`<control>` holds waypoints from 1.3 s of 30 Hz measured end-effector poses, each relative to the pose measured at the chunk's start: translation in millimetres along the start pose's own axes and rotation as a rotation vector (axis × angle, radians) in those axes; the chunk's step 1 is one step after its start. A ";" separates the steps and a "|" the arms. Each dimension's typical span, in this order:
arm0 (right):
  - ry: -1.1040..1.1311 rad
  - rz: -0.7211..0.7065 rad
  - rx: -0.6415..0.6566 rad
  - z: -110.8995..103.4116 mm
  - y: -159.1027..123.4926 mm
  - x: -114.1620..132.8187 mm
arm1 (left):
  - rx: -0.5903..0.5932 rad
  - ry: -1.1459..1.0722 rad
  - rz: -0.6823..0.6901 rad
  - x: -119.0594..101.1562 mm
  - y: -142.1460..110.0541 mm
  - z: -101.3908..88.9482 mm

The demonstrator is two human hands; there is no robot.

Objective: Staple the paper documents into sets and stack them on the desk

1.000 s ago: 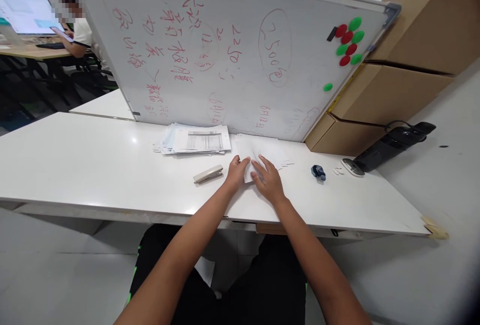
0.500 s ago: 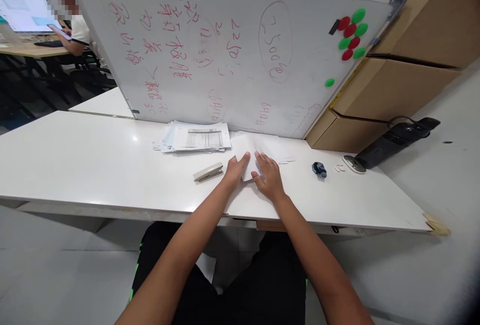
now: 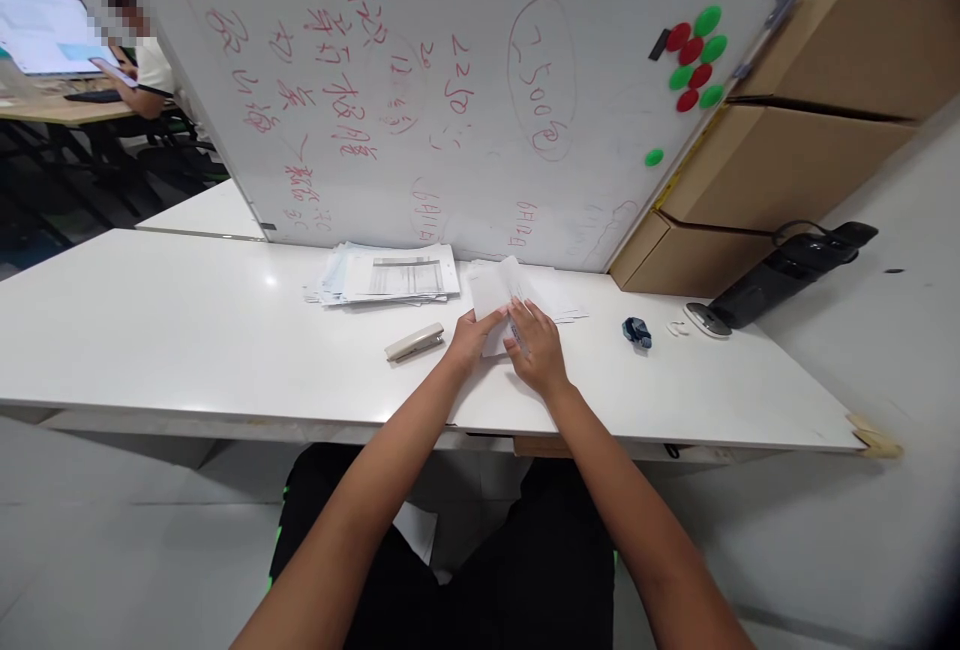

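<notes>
A white sheet of paper (image 3: 493, 284), partly folded over with some print showing between the hands, is at the middle of the desk. My left hand (image 3: 469, 340) grips its left side, thumb on top and the other fingers mostly hidden. On the right side, my right hand (image 3: 540, 350) lies with stretched fingers against the paper, its thumb apart from them. More loose papers (image 3: 566, 308) lie partly under and behind the right hand. A beige stapler (image 3: 415, 342) rests to the left of my left hand. Behind it is a stack of printed papers (image 3: 405, 276).
A whiteboard (image 3: 480, 110) with red writing and magnets stands along the back of the white desk (image 3: 187, 330). At right are a dark blue object (image 3: 637, 333), a mouse (image 3: 708, 320), a black bottle (image 3: 787, 275) and cardboard boxes (image 3: 817, 170). A person (image 3: 146, 75) sits far left.
My left thumb has moved right across the paper, close to my right fingertips. The paper's upper part now stands out more clearly. The view has shifted slightly.
</notes>
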State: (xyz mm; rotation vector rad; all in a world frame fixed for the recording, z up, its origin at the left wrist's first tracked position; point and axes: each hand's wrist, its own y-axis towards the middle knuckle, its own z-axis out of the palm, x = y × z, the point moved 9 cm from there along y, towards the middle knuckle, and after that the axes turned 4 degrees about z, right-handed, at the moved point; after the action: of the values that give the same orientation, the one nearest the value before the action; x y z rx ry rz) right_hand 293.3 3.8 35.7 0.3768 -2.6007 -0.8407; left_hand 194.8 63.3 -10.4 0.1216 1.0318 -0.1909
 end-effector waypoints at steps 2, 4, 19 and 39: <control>-0.005 0.003 0.001 0.3 -0.1 -0.3 | 0.013 0.000 -0.002 -0.4 -0.5 1.4; -0.007 0.002 -0.004 0.2 0.0 -0.1 | 0.021 -0.005 -0.018 -0.5 -2.1 2.5; 0.079 0.215 -0.255 -15.0 -2.5 -36.8 | -0.054 0.458 0.199 -37.4 -15.2 -13.5; 1.124 0.537 0.135 -37.3 -25.2 11.0 | 0.034 0.665 0.130 -97.3 -105.1 -52.7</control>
State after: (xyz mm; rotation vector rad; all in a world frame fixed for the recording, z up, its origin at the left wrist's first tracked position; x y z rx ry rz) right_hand 303.1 -38.7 51.4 0.1005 -1.5594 -0.1460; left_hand 79.4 -19.5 45.4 0.2946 1.6766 -0.0456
